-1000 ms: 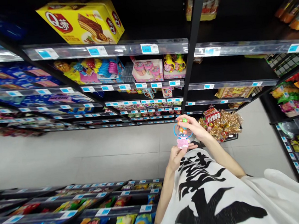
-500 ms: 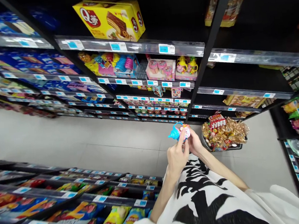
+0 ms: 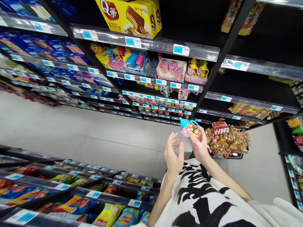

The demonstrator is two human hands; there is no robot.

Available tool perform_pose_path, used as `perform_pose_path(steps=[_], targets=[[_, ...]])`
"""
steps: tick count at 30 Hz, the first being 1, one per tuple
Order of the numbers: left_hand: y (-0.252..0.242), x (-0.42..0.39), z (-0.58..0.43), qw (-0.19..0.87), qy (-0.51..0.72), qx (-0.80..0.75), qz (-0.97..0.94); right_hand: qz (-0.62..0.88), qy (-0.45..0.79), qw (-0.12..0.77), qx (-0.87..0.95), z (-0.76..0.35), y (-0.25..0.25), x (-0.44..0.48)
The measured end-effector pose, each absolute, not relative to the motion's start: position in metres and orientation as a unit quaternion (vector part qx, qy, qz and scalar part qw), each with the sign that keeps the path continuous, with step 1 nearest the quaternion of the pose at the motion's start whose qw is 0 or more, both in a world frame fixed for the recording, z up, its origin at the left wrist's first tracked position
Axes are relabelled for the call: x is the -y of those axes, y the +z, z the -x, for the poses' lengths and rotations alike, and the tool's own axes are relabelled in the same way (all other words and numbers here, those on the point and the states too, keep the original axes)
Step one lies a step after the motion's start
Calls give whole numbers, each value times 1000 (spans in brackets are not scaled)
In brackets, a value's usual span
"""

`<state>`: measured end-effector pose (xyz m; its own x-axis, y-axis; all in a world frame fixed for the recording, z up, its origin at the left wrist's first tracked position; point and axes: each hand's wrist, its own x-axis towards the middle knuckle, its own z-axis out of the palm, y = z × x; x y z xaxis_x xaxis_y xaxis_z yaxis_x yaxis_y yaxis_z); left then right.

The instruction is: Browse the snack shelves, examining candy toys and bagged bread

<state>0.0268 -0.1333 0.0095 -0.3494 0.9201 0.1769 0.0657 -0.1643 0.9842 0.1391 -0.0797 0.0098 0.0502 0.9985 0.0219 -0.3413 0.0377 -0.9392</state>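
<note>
A small toy candy bottle [image 3: 187, 129], with a blue pointed cap, a blue handle and colourful sweets inside, stands tilted upright in my right hand [image 3: 199, 144]. The fingers and thumb of that hand are closed on its lower right side. My left hand [image 3: 174, 153] is just left of the bottle, apart from it, with its fingers spread and nothing in them. Similar bottles with yellow handles [image 3: 197, 69] sit in a pink display box on the shelf ahead.
A basket heaped with gold-wrapped goods [image 3: 227, 138] is on the floor to the right. Shelves with yellow cake boxes [image 3: 130, 16] and pink round packs [image 3: 173, 68] rise ahead. A lower rack with crisp bags [image 3: 128, 218] runs along the left front. Grey floor [image 3: 111, 143] lies between.
My left hand has let go of the bottle and moved left, its fingers opening. The bottle has turned from lying sideways, cap left, to cap up in my right hand. The view has shifted slightly.
</note>
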Motion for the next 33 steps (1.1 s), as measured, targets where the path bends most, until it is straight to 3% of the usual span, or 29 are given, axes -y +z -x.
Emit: perform_pose_path(steps=[2,5,9,14,21,27,33], targets=[[9,130,-25,466,632,-482,-388,425,436,613,503,-137,14,84],[10,124,-25,593,655,-377,-277,384,267,561,683,-134,24,91],[14,121,-23,619,686,-344,-169,296,157,502,798,-129,30,100],[23,119,-16,637,680,-345,-113,279,135,591,745,-130,22,104],[21,118,-9,631,678,-355,-129,364,343,479,722,-134,14,98],[16,118,-13,616,678,-366,-163,372,452,533,611,-132,9,91],[14,116,-11,596,682,-393,-161,389,485,512,593,-127,13,83]])
